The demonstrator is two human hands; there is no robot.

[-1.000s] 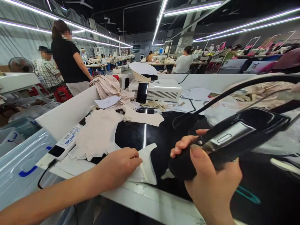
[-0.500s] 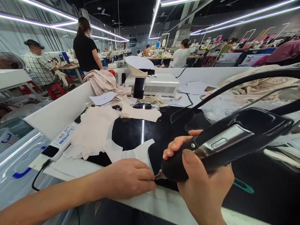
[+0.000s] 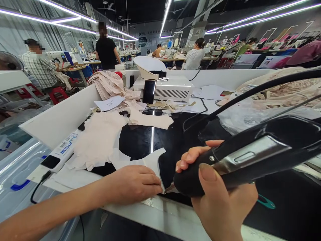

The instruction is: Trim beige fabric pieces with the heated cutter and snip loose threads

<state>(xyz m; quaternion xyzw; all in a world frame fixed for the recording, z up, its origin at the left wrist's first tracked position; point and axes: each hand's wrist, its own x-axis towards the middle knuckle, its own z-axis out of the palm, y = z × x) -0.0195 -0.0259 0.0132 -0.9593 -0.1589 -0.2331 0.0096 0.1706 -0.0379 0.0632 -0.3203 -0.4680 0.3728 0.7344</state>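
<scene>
1 right hand (image 3: 222, 197) wraps fingers (image 3: 194, 154) around a black tool (image 3: 253, 154); left hand (image 3: 135, 184) overlaps a white piece (image 3: 154, 161) on the glossy surface (image 3: 136, 140), finger grip indeterminable. Strip lights (image 3: 165, 18) hang overhead.

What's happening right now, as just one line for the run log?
left hand: on white piece | right hand: gripping black handheld tool | nearby: pale pieces, phone, black work surface

One left hand (image 3: 135, 184), one right hand (image 3: 220, 197). One corded black hand tool (image 3: 255, 157), one smartphone (image 3: 149, 92), one sun visor (image 3: 147, 64), one vented white box (image 3: 165, 89), one handwritten paper note (image 3: 109, 103), one teal loop-ended tool (image 3: 272, 205), one white device with a dark screen (image 3: 61, 150). At least six co-workers (image 3: 106, 52) and two red stools (image 3: 58, 93). Fabric pieces (image 3: 99, 139) overlap too much to count.
</scene>
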